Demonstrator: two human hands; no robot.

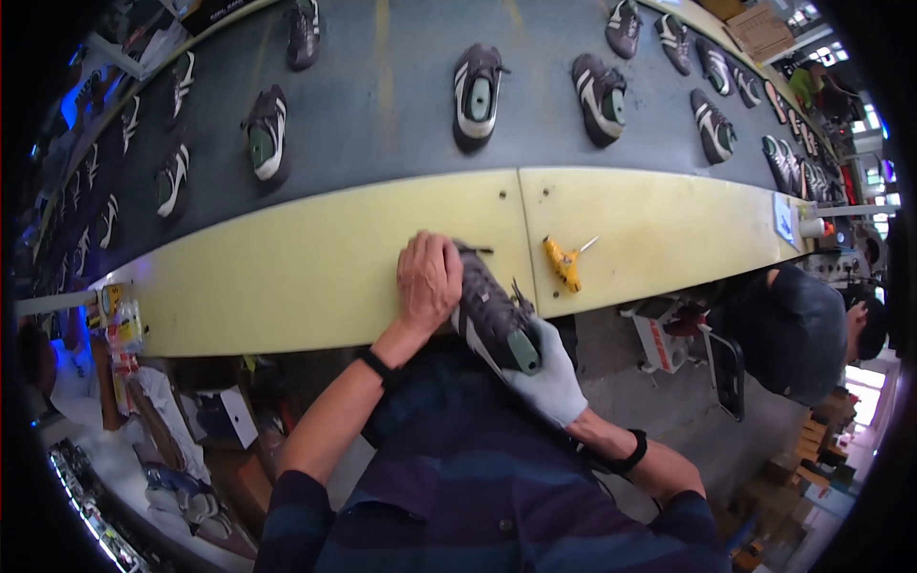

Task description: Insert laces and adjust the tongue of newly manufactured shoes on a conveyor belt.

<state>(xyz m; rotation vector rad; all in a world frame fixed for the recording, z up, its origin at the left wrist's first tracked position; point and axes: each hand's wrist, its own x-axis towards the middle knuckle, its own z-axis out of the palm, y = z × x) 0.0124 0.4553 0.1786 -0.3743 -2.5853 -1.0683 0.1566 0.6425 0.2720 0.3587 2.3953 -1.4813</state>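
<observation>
A dark grey sneaker (490, 304) with a green insert in its opening is tilted in front of me, over the near edge of the pale yellow ledge (325, 258). Its toe points away and slightly left; loose lace ends stick out. My left hand (428, 279), bare, has its fingers curled together against the side of the toe; the fingertips are partly hidden. In a white glove, my right hand (549, 380) grips the heel end. A yellow-handled tool with a thin metal shaft (565, 265) lies on the ledge to the right of the shoe.
Beyond the ledge runs a dark conveyor belt (382, 115) carrying many similar sneakers (478, 95), spread left and right. A person in a dark cap (783, 329) is at the right, near a black-framed chair (728, 372). Boxes (224, 420) stand below the ledge on the left.
</observation>
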